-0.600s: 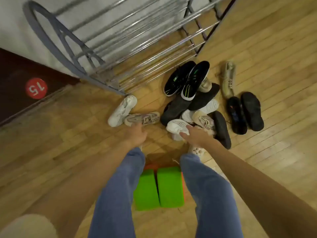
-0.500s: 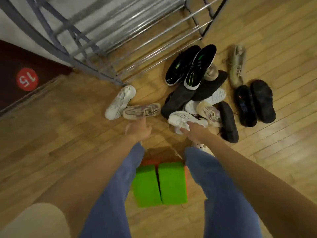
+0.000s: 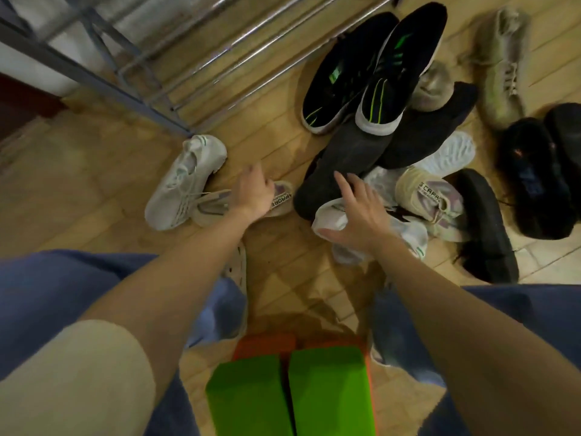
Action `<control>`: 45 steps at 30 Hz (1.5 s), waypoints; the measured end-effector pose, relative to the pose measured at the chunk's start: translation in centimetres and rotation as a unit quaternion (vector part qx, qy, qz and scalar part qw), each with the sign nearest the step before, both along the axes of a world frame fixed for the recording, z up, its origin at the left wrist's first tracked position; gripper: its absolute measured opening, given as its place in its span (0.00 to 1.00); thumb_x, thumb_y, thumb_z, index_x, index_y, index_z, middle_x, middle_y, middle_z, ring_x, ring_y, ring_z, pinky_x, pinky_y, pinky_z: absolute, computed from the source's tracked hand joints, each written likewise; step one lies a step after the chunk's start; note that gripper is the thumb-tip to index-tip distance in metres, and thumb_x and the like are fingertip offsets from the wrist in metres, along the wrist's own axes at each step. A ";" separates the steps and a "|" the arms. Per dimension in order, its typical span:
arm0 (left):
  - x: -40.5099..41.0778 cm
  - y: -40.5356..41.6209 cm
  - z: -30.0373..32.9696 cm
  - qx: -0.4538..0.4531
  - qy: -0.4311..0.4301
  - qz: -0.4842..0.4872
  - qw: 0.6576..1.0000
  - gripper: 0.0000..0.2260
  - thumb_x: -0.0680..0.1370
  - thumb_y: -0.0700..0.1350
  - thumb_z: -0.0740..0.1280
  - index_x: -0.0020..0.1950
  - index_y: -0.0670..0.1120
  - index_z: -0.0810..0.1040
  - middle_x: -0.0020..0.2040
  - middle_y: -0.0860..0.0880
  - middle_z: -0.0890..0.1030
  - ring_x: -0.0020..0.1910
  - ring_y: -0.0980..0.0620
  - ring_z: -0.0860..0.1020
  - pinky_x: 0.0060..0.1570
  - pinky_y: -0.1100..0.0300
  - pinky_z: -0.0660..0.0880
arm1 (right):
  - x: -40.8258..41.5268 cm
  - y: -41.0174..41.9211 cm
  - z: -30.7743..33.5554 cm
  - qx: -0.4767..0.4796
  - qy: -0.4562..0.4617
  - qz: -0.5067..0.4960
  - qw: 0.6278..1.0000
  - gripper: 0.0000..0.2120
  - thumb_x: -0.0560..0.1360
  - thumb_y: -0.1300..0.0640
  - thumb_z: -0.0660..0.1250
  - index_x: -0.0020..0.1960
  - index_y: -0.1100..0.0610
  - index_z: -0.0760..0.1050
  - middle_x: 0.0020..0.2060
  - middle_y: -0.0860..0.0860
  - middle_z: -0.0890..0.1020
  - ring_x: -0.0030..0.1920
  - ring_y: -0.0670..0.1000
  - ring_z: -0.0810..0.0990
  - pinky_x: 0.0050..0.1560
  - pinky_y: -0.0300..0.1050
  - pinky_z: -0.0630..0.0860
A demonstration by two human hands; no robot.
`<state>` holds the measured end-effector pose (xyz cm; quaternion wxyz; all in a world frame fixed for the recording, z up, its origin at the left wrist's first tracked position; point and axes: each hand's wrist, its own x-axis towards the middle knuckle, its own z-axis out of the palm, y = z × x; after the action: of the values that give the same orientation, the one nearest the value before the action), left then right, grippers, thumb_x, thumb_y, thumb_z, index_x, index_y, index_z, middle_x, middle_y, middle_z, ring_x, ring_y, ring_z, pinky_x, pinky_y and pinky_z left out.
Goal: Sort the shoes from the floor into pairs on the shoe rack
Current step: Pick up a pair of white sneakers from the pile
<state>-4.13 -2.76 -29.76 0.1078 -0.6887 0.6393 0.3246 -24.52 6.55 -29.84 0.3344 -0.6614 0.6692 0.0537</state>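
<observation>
Both hands have dropped into the pile: my left hand (image 3: 254,193) closes on the beige sneaker (image 3: 276,201), right hand (image 3: 355,215) spread over the white sneaker (image 3: 330,220), so I'm still picking; next, grip and match mates

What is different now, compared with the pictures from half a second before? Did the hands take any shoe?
The left hand has reached forward onto the beige shoe and lies over it. The right hand stays on the white shoe, fingers now spread over it; a firm grip is not clear. The camera has come lower and closer. The shoe pile and the shoe rack are as before; no shoe is lifted.
</observation>
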 end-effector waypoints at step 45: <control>2.2 -2.8 2.1 -0.190 0.176 0.158 0.953 0.12 0.73 0.41 0.68 0.54 0.47 0.70 0.50 0.49 0.75 0.50 0.47 0.75 0.44 0.58 0.68 | -0.1 -3.3 -1.6 -0.079 0.063 -0.286 0.953 0.53 0.67 0.36 0.72 0.79 0.55 0.45 0.72 0.63 0.61 0.73 0.65 0.60 0.72 0.60 0.59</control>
<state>-1.96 -5.51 -27.62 -0.1923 -0.7204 0.5811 0.3263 -24.62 3.23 -31.45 0.2396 -0.4618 0.8522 -0.0560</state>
